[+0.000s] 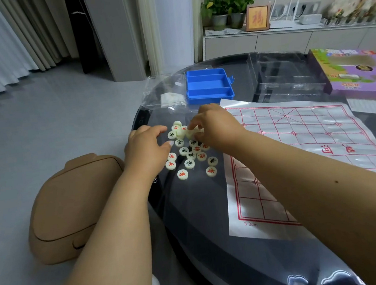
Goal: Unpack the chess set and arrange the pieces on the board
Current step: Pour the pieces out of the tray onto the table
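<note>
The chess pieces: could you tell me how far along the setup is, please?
Done: the blue tray is emptied and the paper board unfolded. In hand: the right hand pinches a piece from the pile, with the left hand beside it. Left: no piece is on the board.

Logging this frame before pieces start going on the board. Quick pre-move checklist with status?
1. Pieces unpacked: ok. The chess pieces lie loose on the table, and the blue tray is empty.
2. Board laid out: ok. The paper board is spread flat, creased.
3. Board free of pieces: ok, none on it yet.
4. Right hand grip: ok, fingers pinch a piece at the far end of the pile.
5. Left hand: ok, fingers relaxed beside the pile, holding nothing.
6. All pieces face up: cannot tell, some overlap or are covered by the hands.
</note>
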